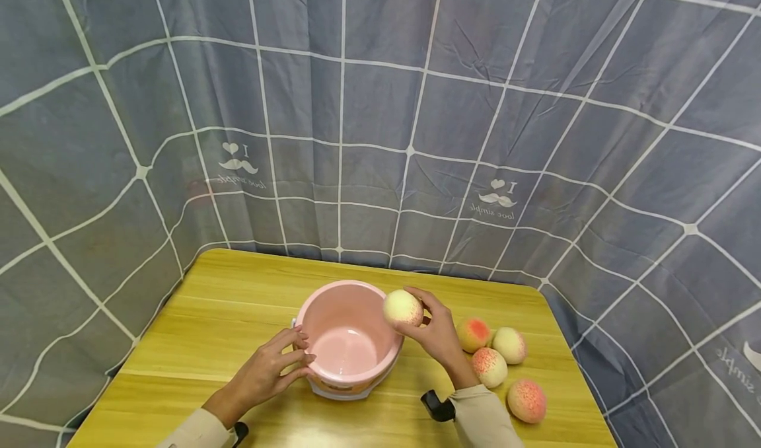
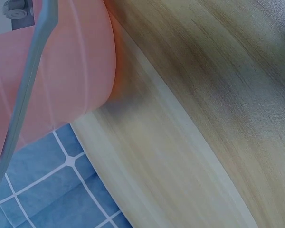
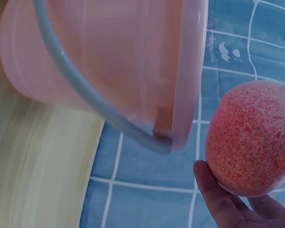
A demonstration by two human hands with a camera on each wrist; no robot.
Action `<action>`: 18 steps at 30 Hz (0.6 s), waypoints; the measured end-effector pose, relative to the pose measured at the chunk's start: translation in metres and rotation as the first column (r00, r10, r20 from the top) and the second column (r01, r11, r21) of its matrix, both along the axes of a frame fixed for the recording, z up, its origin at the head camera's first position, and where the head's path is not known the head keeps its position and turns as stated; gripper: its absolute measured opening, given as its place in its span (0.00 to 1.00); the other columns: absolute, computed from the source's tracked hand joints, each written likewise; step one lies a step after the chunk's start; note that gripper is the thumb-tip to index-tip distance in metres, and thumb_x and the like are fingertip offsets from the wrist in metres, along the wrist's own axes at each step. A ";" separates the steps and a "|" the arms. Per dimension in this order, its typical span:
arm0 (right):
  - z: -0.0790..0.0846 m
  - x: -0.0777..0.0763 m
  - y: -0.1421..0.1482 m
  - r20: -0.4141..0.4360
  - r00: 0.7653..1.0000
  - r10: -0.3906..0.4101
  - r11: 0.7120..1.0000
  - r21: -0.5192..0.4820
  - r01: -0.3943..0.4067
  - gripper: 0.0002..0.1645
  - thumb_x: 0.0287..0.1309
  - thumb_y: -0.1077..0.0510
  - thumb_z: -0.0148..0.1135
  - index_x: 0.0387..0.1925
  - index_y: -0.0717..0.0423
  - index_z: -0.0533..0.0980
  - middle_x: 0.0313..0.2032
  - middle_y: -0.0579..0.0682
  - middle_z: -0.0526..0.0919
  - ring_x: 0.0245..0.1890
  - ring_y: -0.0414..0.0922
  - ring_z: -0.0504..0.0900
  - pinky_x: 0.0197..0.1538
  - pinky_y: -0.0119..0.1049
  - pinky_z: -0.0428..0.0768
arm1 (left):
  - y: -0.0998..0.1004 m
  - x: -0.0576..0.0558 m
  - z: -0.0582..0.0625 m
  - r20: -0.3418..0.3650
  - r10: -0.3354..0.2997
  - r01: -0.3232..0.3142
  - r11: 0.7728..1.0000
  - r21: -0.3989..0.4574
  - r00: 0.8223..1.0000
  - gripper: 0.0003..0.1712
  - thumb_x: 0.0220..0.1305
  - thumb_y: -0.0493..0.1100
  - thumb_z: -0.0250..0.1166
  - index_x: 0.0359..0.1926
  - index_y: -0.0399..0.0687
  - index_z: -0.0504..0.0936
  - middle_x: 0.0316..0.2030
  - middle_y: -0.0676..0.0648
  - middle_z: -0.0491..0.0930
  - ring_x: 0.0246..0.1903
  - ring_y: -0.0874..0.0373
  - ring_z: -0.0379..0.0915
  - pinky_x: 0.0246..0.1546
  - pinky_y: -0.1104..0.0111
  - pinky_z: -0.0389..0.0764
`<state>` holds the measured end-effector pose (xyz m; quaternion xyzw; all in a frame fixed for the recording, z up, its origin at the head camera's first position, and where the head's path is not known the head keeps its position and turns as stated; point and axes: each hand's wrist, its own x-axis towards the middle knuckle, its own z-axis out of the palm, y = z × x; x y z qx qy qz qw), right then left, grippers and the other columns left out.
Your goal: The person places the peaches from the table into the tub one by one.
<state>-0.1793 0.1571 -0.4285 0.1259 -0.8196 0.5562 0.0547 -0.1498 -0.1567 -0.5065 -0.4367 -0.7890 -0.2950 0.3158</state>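
A pink bucket (image 1: 359,376) stands upright on the table, its mouth facing up and its pale inner floor in sight. My left hand (image 1: 270,370) holds its near left rim, fingers over the edge. Just above the right rim, my right hand (image 1: 440,331) grips a peach (image 1: 401,308) between thumb and fingers. The right wrist view shows this peach's pink speckled side, with fingertips (image 3: 206,178) against it, beside the bucket's mouth. A grey handle (image 3: 80,90) hangs down along the bucket's outer wall. The left hand lies outside the left wrist view.
Several more peaches, one with a bright red patch (image 1: 477,329), lie on the wooden table (image 1: 238,309) to the right of my right forearm. One peach (image 1: 526,400) sits nearer the front, apart from the others. A grey checked curtain (image 1: 380,104) hangs around the table's back and sides.
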 end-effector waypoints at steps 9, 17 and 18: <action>0.020 0.008 -0.018 0.006 0.997 0.077 0.997 0.021 -0.077 0.34 0.45 0.68 0.74 0.58 0.64 0.74 0.56 0.61 0.76 0.50 0.53 0.76 0.46 0.39 0.85 | 0.000 -0.001 0.001 0.000 -0.004 0.004 1.000 -0.007 1.000 0.19 0.67 0.57 0.55 0.31 0.51 0.84 0.40 0.47 0.77 0.45 0.43 0.77 0.69 0.72 0.64; -0.003 -0.006 -0.024 0.011 0.992 0.129 0.991 0.026 -0.129 0.37 0.45 0.65 0.76 0.59 0.62 0.73 0.57 0.58 0.76 0.52 0.52 0.75 0.47 0.45 0.84 | 0.000 -0.001 0.000 0.000 -0.003 0.003 1.000 0.001 1.000 0.19 0.67 0.57 0.56 0.31 0.51 0.84 0.39 0.45 0.78 0.47 0.40 0.76 0.69 0.71 0.65; -0.008 -0.009 -0.024 0.009 0.991 0.132 0.991 0.025 -0.132 0.37 0.45 0.64 0.76 0.59 0.61 0.73 0.57 0.57 0.76 0.52 0.52 0.75 0.47 0.44 0.84 | 0.000 -0.001 -0.001 0.000 -0.003 0.003 1.000 0.001 1.000 0.19 0.67 0.57 0.56 0.31 0.51 0.84 0.39 0.45 0.78 0.47 0.40 0.76 0.69 0.70 0.64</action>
